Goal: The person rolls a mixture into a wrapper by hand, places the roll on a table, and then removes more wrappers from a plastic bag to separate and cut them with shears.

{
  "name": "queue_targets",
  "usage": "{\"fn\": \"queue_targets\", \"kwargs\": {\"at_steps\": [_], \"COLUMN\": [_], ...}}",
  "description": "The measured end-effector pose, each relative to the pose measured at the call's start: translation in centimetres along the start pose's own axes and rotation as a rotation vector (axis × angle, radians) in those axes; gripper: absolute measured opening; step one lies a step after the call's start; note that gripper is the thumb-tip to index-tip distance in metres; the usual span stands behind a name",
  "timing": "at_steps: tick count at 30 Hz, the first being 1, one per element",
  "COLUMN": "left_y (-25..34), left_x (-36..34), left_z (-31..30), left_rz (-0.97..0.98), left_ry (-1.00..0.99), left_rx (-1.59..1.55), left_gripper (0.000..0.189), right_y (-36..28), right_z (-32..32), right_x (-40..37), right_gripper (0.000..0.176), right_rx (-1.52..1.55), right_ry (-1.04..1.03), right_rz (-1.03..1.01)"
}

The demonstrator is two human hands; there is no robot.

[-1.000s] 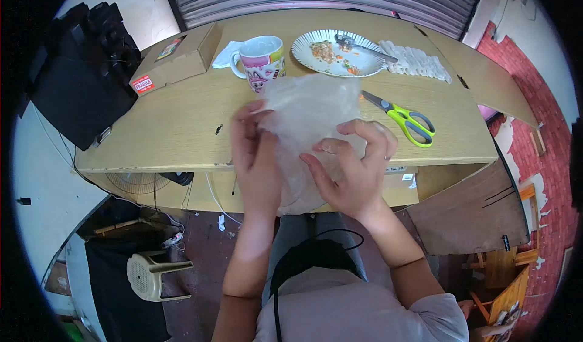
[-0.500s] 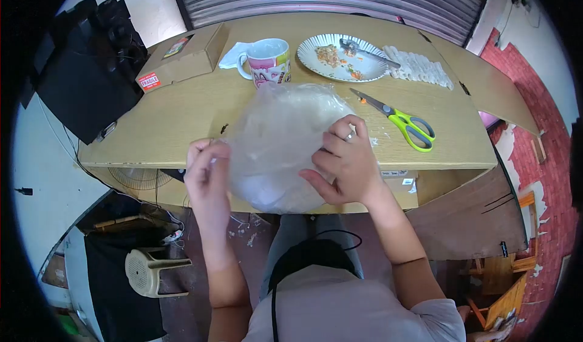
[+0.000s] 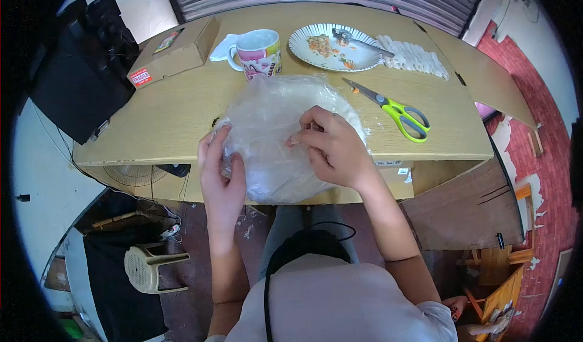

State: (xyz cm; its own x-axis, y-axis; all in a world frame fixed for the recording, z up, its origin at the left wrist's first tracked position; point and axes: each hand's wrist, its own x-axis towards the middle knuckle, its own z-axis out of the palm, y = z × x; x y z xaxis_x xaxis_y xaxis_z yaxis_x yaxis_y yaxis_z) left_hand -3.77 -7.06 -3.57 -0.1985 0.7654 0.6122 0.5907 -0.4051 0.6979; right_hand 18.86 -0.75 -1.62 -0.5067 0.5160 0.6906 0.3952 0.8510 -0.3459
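A round stack of pale wrappers in a clear plastic bag (image 3: 279, 117) lies at the table's front edge, partly over it. My left hand (image 3: 222, 166) rests at the bag's left side, thumb and fingers apart around its edge. Above the bag's right half, my right hand (image 3: 331, 145) pinches with thumb and index finger; what the fingertips hold, if anything, is too small to tell. Behind the bag stands a printed mug (image 3: 260, 54). Green-handled scissors (image 3: 395, 110) lie open to the right.
A fluted plate (image 3: 297, 52) with food bits and a spoon stands at the back, beside a row of white wrapped rolls (image 3: 416, 58). A cardboard box (image 3: 173, 54) and black equipment (image 3: 79, 75) are at the left. A stool (image 3: 143, 269) is on the floor.
My right hand has moved left and its fingers have drawn together over the bag. My left hand has shifted right against the bag's side. The view has shifted slightly.
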Motion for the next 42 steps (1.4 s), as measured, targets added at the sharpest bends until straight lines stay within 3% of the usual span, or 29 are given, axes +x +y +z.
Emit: {"fn": "queue_targets", "kwargs": {"at_steps": [5, 8, 14, 16, 19, 23, 25, 27, 28, 29, 30, 31, 32, 33, 34, 36, 37, 39, 42], "left_y": [0.4, 0.2, -1.6, -1.2, 0.7, 0.9, 0.3, 0.2, 0.5, 1.1, 1.5, 1.3, 0.7, 0.9, 1.3, 2.6, 2.4, 2.0, 3.1], "left_x": [0.5, 1.0, 1.8, 2.0, 2.5, 2.9, 3.8, 5.1, 5.4, 5.7, 5.9, 5.9, 5.8, 5.7, 5.4, 4.4, 4.4, 4.4, 4.4], "left_z": [0.2, 0.1, -0.2, -0.1, -0.6, -0.6, -0.5, -0.8, -0.9, -1.0, -1.0, -0.9, -0.8, -0.9, -0.7, 0.1, 0.0, -0.2, -1.4], "left_rz": [-0.007, 0.046, 0.096, 0.141, 0.092, 0.03, 0.049, 0.325, 0.324, 0.313, 0.299, 0.301, 0.35, 0.394, 0.397, -0.06, -0.06, 0.223, 0.306], "left_ry": [0.028, 0.035, 0.053, 0.035, -0.019, -0.074, -0.061, 0.138, 0.139, 0.235, 0.332, 0.337, 0.194, 0.05, 0.05, -0.282, -0.283, -0.337, -0.346], "left_rx": [-0.011, -0.003, -0.002, 0.047, 0.166, 0.016, -0.071, 0.241, 0.243, 0.501, 0.757, 0.754, 0.543, 0.332, 0.334, -0.133, -0.134, 0.236, 0.497], "left_gripper": [0.042, 0.038, 0.025, 0.022, 0.019, 0.012, 0.013, 0.019, 0.019, 0.02, 0.02, 0.02, 0.021, 0.022, 0.022, 0.028, 0.028, 0.034, 0.034], "right_y": [-1.0, -0.2, -0.2, -1.0, -3.0, -4.1, -3.6, -3.5, -3.6, -3.7, -3.7, -3.6, -3.1, -2.4, -1.7, -0.8, -0.6, -1.2, -1.1], "right_z": [0.0, -0.6, 0.1, -0.5, -0.9, -0.7, -0.1, 0.3, 0.4, 0.4, 0.1, -0.1, -0.2, -0.2, -0.3, -1.0, -1.4, -3.0, -3.7], "right_x": [0.5, 0.8, 0.4, 0.6, 1.2, 3.1, 4.1, 5.1, 5.4, 5.4, 5.5, 5.6, 5.6, 5.6, 5.7, 5.9, 6.0, 6.4, 6.4], "right_gripper": [0.012, 0.019, 0.008, 0.012, 0.006, 0.006, 0.012, 0.017, 0.023, 0.023, 0.026, 0.029, 0.029, 0.026, 0.023, 0.019, 0.016, 0.015, 0.014], "right_rx": [0.044, 0.004, 0.313, -0.149, -0.358, -0.459, -0.455, -0.535, -0.62, -0.619, -0.62, -0.622, -0.624, -0.557, -0.488, -0.47, -0.453, -0.488, -0.54], "right_ry": [0.093, -0.016, 0.021, -0.055, -0.108, -0.085, 0.003, 0.014, 0.025, 0.025, 0.001, -0.022, -0.021, -0.148, -0.274, -0.294, -0.315, -0.391, -0.456], "right_rz": [0.135, 0.077, 0.184, 0.012, 0.095, 0.093, -0.066, -0.129, -0.195, -0.195, -0.328, -0.462, -0.463, -0.469, -0.474, -0.421, -0.367, -0.307, -0.214]}}
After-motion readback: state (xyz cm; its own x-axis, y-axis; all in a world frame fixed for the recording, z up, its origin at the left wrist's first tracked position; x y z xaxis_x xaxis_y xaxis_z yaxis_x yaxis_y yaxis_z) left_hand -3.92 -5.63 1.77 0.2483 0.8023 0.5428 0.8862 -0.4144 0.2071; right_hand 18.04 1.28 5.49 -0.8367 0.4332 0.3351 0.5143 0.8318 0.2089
